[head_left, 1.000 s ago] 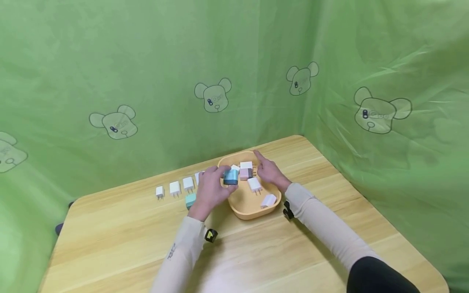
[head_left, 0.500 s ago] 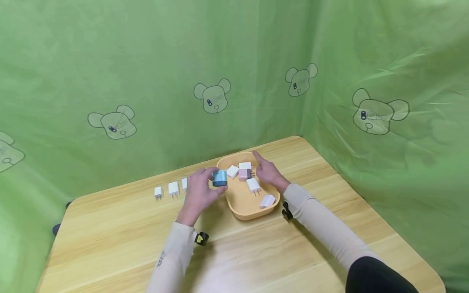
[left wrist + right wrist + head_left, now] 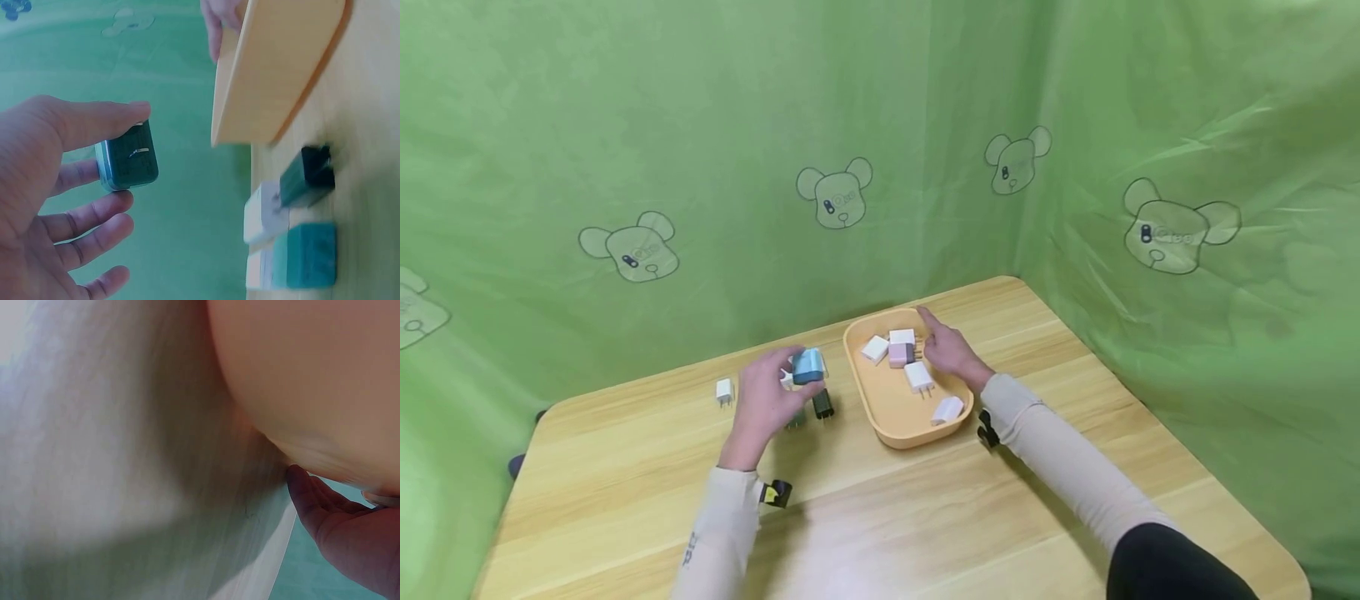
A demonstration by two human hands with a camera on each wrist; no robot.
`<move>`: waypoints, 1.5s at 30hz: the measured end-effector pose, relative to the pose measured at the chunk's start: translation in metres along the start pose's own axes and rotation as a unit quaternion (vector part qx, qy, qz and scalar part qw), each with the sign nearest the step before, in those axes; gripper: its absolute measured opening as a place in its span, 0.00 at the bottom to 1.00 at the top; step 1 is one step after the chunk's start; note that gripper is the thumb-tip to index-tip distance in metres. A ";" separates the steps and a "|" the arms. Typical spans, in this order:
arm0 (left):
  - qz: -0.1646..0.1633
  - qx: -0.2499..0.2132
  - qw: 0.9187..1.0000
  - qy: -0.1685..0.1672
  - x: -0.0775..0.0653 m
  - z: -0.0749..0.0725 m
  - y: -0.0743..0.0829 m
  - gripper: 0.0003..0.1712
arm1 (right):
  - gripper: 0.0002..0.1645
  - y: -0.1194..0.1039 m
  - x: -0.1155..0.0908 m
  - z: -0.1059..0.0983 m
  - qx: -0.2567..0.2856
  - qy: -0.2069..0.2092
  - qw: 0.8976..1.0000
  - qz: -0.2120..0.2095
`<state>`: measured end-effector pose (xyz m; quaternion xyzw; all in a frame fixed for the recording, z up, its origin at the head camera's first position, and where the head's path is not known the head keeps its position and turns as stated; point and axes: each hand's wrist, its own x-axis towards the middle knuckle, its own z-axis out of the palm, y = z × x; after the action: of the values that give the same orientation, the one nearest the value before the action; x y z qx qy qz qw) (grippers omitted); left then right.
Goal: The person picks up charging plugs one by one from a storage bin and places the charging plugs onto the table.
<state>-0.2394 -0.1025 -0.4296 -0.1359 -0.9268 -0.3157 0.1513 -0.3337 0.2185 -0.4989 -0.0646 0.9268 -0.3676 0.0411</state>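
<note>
My left hand (image 3: 766,396) pinches a blue plug-in charger (image 3: 808,367) between thumb and fingers, raised above the table left of the tray. In the left wrist view the charger's dark prong face (image 3: 134,159) is turned to the camera, and the other fingers are spread. My right hand (image 3: 951,350) grips the right rim of an orange tray (image 3: 887,417), its index finger along the far corner. Inside the tray lie a pink charger (image 3: 899,356) and several white ones, such as a white charger (image 3: 918,377) in the middle.
Below the left hand stand a black charger (image 3: 306,178), a teal charger (image 3: 312,256) and white chargers (image 3: 262,212), partly hidden in the head view. A small white charger (image 3: 724,390) lies farther left on the wooden table (image 3: 925,517). Green curtains (image 3: 737,100) hang close behind.
My left hand has carried the blue charger from over the tray leftward, above the chargers on the table. The right hand and the tray have stayed in place.
</note>
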 end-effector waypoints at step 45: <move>-0.146 0.070 0.981 -0.106 -0.039 -0.011 -0.086 0.37 | 0.44 -0.002 -0.001 0.000 0.009 -0.005 1.000 0.006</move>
<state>-0.2315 -0.1809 -0.4822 -0.0215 -0.9672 -0.2526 0.0136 -0.3323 0.2169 -0.4977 -0.0610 0.9235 -0.3756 0.0486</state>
